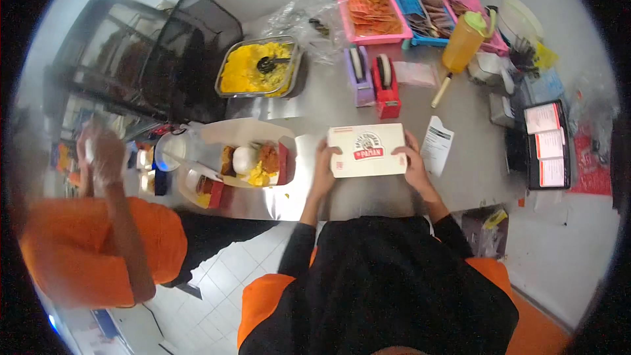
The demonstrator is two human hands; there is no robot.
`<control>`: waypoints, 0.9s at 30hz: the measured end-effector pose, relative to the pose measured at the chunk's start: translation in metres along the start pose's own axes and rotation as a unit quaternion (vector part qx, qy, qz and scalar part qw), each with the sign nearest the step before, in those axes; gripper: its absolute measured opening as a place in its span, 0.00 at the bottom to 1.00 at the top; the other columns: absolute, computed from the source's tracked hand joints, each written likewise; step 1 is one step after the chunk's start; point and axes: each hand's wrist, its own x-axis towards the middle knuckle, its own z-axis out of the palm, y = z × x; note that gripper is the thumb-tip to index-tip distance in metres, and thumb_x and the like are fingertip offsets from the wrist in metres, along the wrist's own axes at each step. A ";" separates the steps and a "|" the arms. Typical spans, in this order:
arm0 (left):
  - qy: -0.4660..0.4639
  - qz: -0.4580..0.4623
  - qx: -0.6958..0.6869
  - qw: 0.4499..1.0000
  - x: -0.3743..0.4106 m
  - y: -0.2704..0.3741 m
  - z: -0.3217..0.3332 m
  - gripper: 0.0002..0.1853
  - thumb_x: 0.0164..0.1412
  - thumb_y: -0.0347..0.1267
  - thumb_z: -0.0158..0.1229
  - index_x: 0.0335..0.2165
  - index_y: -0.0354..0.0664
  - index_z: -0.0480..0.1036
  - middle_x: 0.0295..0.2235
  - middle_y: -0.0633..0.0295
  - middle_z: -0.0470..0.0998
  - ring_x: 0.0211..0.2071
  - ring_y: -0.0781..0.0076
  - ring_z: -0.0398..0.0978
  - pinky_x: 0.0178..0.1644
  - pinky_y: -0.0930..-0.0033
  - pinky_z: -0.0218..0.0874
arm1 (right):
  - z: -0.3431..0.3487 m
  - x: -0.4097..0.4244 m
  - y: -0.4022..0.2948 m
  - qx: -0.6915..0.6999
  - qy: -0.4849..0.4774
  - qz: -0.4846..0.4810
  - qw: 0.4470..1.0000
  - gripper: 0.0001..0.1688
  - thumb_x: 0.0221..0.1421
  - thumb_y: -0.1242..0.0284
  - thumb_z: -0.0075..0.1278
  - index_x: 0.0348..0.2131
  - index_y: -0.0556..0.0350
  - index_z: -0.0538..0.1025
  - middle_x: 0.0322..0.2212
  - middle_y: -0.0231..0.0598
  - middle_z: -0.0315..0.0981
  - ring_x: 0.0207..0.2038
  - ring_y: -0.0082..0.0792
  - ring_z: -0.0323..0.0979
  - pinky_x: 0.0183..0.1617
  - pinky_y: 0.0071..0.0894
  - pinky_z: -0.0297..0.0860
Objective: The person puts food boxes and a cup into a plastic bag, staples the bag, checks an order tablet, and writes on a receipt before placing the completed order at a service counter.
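Observation:
A white cardboard food box (345,160) with a printed logo lies closed before me on the steel counter (458,177). My left hand (325,165) grips its left end, thumb on top. At the opposite end my right hand (413,160) grips it the same way. Just right of the box is a paper slip with writing (438,145). To the left stands an open food box (282,165) holding rice, yellow shreds and reddish-brown food. A smaller open box (215,195) with food sits beside it. Behind my box are a purple tape dispenser (362,91) and a red one (388,103).
A co-worker in an orange shirt (148,236) stands at left, hands raised and gloved. A tub of yellow food (241,71) holds a black spoon. Sachet-filled pink (406,34) and blue baskets (419,42), a sauce bottle (463,42) and a black tray of slips (532,182) line the back and right.

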 end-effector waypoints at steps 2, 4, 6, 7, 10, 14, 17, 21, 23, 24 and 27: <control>0.031 -0.020 -0.060 0.998 -0.007 -0.010 0.012 0.18 0.47 0.32 0.50 0.39 0.43 0.60 0.45 0.49 0.57 0.50 0.55 0.51 0.53 0.62 0.41 | 0.016 -0.012 0.006 0.058 0.029 0.066 0.996 0.18 0.45 0.79 0.42 0.40 0.56 0.67 0.41 0.43 0.61 0.49 0.34 0.55 0.55 0.31 0.46; 0.043 -0.061 -0.074 0.994 0.008 0.014 0.003 0.18 0.50 0.32 0.45 0.41 0.40 0.59 0.43 0.51 0.60 0.45 0.58 0.58 0.50 0.69 0.47 | 0.015 0.014 -0.028 0.076 0.059 0.129 0.987 0.21 0.53 0.70 0.34 0.48 0.54 0.59 0.46 0.41 0.57 0.49 0.34 0.53 0.54 0.29 0.48; 0.004 -0.175 -0.098 0.980 0.023 0.034 -0.009 0.20 0.48 0.31 0.46 0.42 0.37 0.57 0.43 0.51 0.59 0.45 0.60 0.57 0.49 0.68 0.47 | 0.003 0.022 -0.024 0.094 0.009 0.185 0.978 0.23 0.53 0.72 0.35 0.49 0.55 0.57 0.46 0.41 0.56 0.50 0.34 0.53 0.53 0.29 0.48; 0.005 -0.173 -0.102 0.980 0.022 0.035 -0.010 0.21 0.48 0.30 0.46 0.43 0.37 0.56 0.43 0.51 0.59 0.46 0.60 0.56 0.50 0.68 0.47 | 0.001 0.024 -0.025 0.131 -0.013 0.224 0.966 0.23 0.53 0.72 0.35 0.50 0.56 0.56 0.46 0.42 0.55 0.50 0.34 0.52 0.54 0.29 0.47; 0.064 -0.038 -0.011 0.997 0.003 0.025 -0.001 0.20 0.50 0.29 0.43 0.43 0.37 0.55 0.40 0.49 0.60 0.46 0.54 0.56 0.50 0.65 0.46 | -0.002 0.021 -0.037 0.008 -0.032 0.108 0.994 0.24 0.52 0.72 0.35 0.49 0.58 0.56 0.47 0.46 0.53 0.51 0.38 0.51 0.54 0.32 0.46; 0.004 -0.038 -0.004 0.999 -0.038 0.037 -0.002 0.24 0.50 0.31 0.46 0.46 0.38 0.53 0.48 0.46 0.53 0.51 0.52 0.49 0.54 0.67 0.42 | -0.025 -0.014 -0.046 0.021 -0.106 0.036 0.994 0.27 0.45 0.76 0.41 0.47 0.61 0.56 0.50 0.51 0.46 0.53 0.45 0.47 0.55 0.37 0.43; -0.109 -0.022 0.010 0.994 -0.054 0.024 -0.015 0.29 0.48 0.36 0.50 0.48 0.38 0.52 0.52 0.44 0.45 0.54 0.52 0.45 0.54 0.65 0.42 | -0.045 -0.023 -0.027 -0.042 -0.197 0.023 0.979 0.32 0.43 0.70 0.47 0.48 0.58 0.56 0.53 0.51 0.39 0.55 0.45 0.42 0.56 0.40 0.42; -0.228 -0.017 0.201 0.952 -0.021 0.043 -0.033 0.32 0.45 0.41 0.53 0.46 0.37 0.55 0.52 0.42 0.45 0.47 0.51 0.58 0.46 0.64 0.55 | -0.045 0.027 -0.064 -0.111 -0.358 0.025 0.927 0.35 0.39 0.69 0.52 0.48 0.54 0.58 0.53 0.52 0.38 0.55 0.50 0.41 0.55 0.44 0.46; -0.262 0.035 0.303 0.916 -0.012 0.039 -0.027 0.30 0.44 0.40 0.53 0.44 0.36 0.58 0.51 0.40 0.48 0.41 0.52 0.66 0.41 0.66 0.60 | -0.038 0.035 -0.073 -0.185 -0.376 -0.006 0.908 0.34 0.38 0.71 0.50 0.48 0.49 0.58 0.53 0.50 0.38 0.51 0.54 0.47 0.53 0.43 0.50; -0.224 0.119 0.359 0.898 -0.009 0.043 -0.026 0.27 0.44 0.36 0.52 0.43 0.33 0.58 0.49 0.37 0.49 0.32 0.56 0.71 0.35 0.69 0.64 | -0.037 0.038 -0.073 -0.223 -0.383 -0.020 0.896 0.34 0.38 0.72 0.50 0.48 0.47 0.58 0.53 0.49 0.38 0.49 0.56 0.50 0.52 0.42 0.52; -0.255 0.144 0.456 0.841 0.001 0.041 -0.023 0.27 0.44 0.31 0.49 0.45 0.31 0.56 0.48 0.34 0.50 0.28 0.57 0.72 0.30 0.71 0.65 | -0.030 0.036 -0.060 -0.288 -0.364 -0.037 0.885 0.31 0.40 0.72 0.47 0.48 0.42 0.60 0.52 0.50 0.42 0.44 0.53 0.59 0.47 0.42 0.59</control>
